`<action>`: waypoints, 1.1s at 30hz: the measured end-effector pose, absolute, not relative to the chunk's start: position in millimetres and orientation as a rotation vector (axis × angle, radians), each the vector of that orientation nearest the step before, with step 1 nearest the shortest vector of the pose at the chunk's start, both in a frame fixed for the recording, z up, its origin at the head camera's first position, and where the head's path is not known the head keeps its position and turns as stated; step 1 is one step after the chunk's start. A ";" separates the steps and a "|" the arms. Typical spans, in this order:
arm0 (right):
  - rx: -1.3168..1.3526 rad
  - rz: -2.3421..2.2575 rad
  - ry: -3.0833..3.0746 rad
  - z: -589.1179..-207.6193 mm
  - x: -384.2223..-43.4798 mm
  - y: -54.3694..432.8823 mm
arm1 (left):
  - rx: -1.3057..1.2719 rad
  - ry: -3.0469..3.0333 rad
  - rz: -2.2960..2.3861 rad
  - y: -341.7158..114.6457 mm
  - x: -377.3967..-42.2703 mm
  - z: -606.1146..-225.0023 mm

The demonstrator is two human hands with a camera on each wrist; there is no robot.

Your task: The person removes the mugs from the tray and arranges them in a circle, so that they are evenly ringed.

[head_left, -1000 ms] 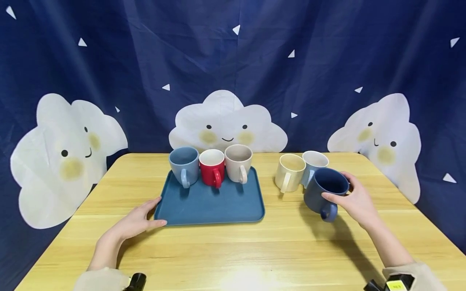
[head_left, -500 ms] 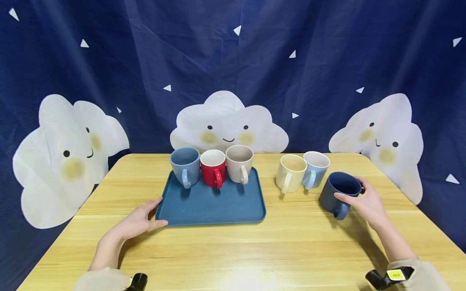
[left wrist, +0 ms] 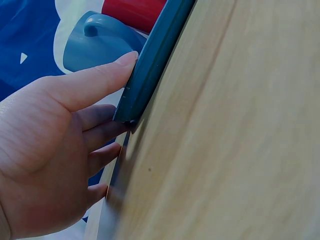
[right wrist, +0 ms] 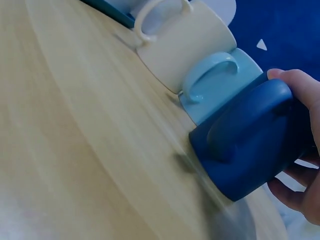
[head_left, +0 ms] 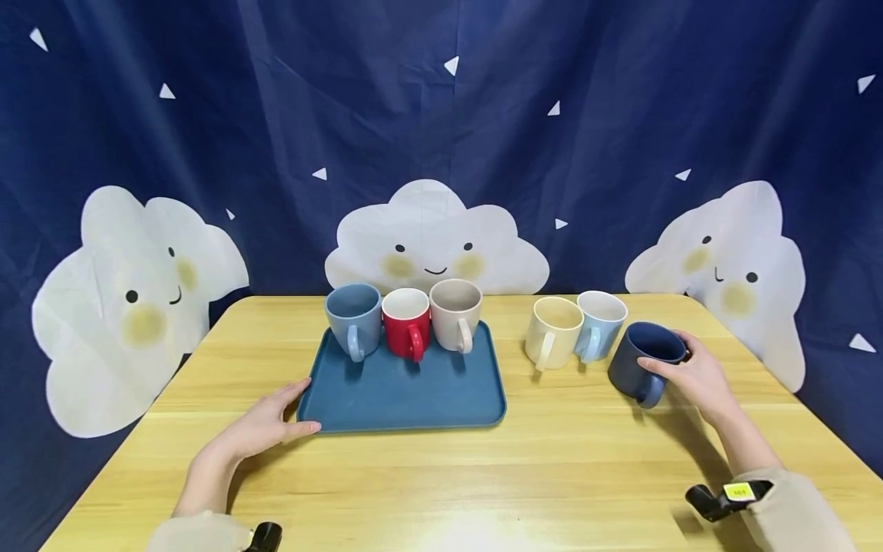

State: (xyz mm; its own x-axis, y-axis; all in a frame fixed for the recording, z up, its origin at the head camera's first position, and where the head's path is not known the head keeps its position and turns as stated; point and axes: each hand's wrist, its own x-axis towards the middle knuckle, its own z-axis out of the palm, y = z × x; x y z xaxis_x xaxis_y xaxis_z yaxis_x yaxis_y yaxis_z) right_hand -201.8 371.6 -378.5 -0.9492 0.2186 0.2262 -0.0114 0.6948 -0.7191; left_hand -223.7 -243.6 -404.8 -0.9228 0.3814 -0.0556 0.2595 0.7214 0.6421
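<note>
Left hand [head_left: 262,423]: at near-left corner of blue rectangular plastic-looking tray [head_left: 400,399], thumb on rim, fingers extended, not curled round it. Pale-yellow cylindrical ceramic-looking mug [head_left: 562,341] and light-blue ceramic-looking mug [head_left: 610,333] sit right of that. Next, off-tray: dark-navy cylindrical ceramic-looking mug [head_left: 628,372]. Right hand [head_left: 702,377] is nearer, gripping it from the right, thumb on near side; mug lies left of palm, axis roughly upright. Matte, navy inside too, loop handle [head_left: 651,391] toward the person. Base contact: can't tell.
</note>
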 end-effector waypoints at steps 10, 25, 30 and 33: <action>-0.107 1.195 -2.631 -374.7 -212.0 375.1 | 0.510 2.738 0.999 -245.1 -223.6 -405.1; -0.048 1.258 -2.621 -374.8 -215.4 377.7 | 0.493 2.743 0.966 -243.7 -222.3 -405.6; -0.050 1.242 -2.666 -372.5 -214.7 377.4 | 0.499 2.749 0.967 -243.3 -222.4 -405.3; -0.061 1.244 -2.684 -370.6 -213.5 376.8 | 0.507 2.752 0.972 -242.9 -222.5 -404.3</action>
State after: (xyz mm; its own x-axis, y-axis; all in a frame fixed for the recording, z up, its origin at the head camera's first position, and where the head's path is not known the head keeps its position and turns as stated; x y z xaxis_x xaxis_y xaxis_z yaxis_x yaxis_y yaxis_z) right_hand -213.5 376.8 -370.6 -0.9826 0.1132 0.1476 -0.0395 0.6485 -0.7602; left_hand -222.5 -242.9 -404.3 -0.9259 0.3738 -0.0543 0.2569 0.7285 0.6350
